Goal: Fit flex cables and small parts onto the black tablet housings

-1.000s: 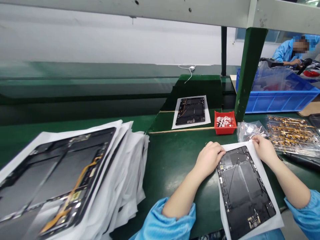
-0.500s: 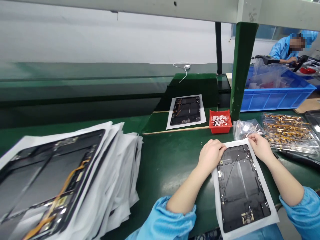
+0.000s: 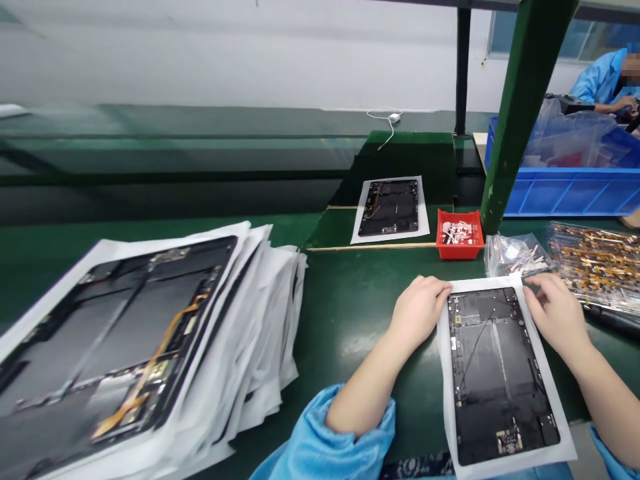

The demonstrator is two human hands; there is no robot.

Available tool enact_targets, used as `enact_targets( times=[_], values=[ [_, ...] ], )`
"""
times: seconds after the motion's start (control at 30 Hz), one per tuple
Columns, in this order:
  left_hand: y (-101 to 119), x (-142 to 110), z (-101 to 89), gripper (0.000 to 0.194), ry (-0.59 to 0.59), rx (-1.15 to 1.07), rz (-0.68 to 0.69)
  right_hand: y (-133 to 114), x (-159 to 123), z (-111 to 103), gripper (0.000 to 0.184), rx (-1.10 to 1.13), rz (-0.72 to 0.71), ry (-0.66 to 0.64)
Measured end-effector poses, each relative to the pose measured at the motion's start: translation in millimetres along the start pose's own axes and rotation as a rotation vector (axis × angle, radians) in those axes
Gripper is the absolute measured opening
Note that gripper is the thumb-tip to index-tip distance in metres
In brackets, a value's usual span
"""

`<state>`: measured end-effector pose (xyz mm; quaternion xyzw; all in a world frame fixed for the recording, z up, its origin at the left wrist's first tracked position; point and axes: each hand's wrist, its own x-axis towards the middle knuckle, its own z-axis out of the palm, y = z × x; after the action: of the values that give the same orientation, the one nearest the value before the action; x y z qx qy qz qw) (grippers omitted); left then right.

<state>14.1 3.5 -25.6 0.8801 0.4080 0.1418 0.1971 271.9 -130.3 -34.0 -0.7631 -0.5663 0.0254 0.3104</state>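
Observation:
A black tablet housing (image 3: 503, 380) lies on a white liner sheet (image 3: 450, 440) at the table's front right. Fine wires, a pale strip and a small board show inside it. My left hand (image 3: 420, 310) is closed on the sheet's upper left corner, thumb and fingers pressed together. Beside the upper right corner is my right hand (image 3: 560, 313), thumb and forefinger a little apart, close to the sheet's edge. Whether they touch it I cannot tell.
A tall stack of housings (image 3: 165, 287) between white sheets stands left. Behind are another housing (image 3: 390, 207), a red tray (image 3: 460, 252) of small white parts, a plastic bag (image 3: 515, 253), flex cables (image 3: 600, 260), a green post (image 3: 525, 100) and a blue bin (image 3: 575, 193). A co-worker (image 3: 605, 80) sits beyond.
The view has shifted, so the scene lies further right. My right hand has moved outward from the sheet's upper right edge, and its fingers have parted. My left hand keeps its corner.

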Motion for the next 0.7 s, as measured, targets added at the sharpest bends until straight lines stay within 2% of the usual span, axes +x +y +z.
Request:
enact_targets(
  times=[0.2,0.5,0.63,0.7],
  values=[
    [10,-7,-5.5,0.025,-0.084,0.030,-0.005,-2,-28,-1,0.019,0.027,-0.122,-0.130],
    [17,-14,-9.6,0.020,-0.108,0.025,-0.055,4,-24,3,0.015,0.036,-0.064,-0.161],
    [26,-20,-4.2,0.033,-0.075,0.001,-0.099,2,-26,2,0.017,0.035,-0.053,-0.183],
    [28,-23,-0.5,0.031,-0.055,0.000,-0.106,2,-26,1,0.018,0.036,-0.045,-0.188]
  ],
)
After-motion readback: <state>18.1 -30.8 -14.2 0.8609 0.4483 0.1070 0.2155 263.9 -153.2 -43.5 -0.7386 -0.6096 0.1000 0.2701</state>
